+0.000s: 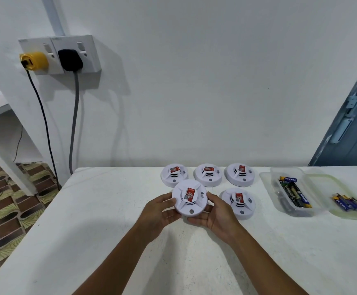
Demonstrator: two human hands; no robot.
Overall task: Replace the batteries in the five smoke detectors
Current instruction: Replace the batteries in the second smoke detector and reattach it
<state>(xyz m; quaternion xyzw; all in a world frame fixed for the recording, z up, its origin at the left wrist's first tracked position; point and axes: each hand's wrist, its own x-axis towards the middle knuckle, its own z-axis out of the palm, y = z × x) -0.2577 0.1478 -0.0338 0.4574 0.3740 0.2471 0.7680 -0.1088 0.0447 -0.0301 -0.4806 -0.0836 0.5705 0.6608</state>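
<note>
Left hand (159,211) and right hand (214,216) both grip one smoke detector (189,198) above white table (88,220); four detectors (208,174) behind, batteries (294,193) in clear container (268,182).

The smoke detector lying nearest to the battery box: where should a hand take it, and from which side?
Probably take that smoke detector by its round outer rim, coming from above with fingers on opposite sides. It lies flat on the table; its raised centre looks too small to grip. The battery box side seems open.
</note>
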